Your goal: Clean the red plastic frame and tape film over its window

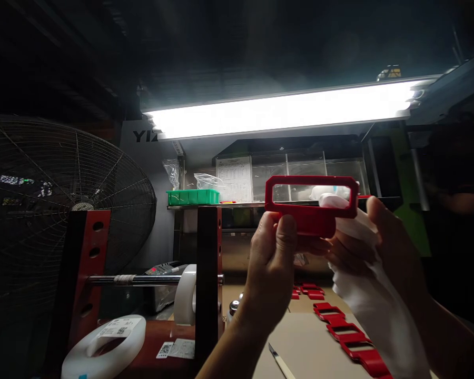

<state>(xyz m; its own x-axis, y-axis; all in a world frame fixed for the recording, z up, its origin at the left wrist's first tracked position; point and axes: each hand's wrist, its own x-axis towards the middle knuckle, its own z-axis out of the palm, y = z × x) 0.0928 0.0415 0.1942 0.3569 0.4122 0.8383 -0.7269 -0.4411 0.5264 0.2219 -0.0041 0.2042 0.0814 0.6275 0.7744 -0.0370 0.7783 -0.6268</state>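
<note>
My left hand (274, 252) grips a red plastic frame part (314, 220) by its lower tab, holding it up in front of the lamp-lit shelf. The part has a wide rectangular opening. In my right hand (391, 237) is a white cloth (363, 284), bunched at the fingers and hanging down. Some of the cloth shows through the opening, behind the part's right end. Whether cloth and part touch, I cannot tell. Similar red parts (345, 331) lie in a row on the table below, and a slim knife (280, 360) rests to their left.
A bright tube lamp (280, 110) hangs above. To the left stand a large fan (114, 173) and a red roll stand (89, 247) bearing a white film roll (185, 297). Another film roll (136, 342) lies below. A green bin (193, 197) sits on the shelf.
</note>
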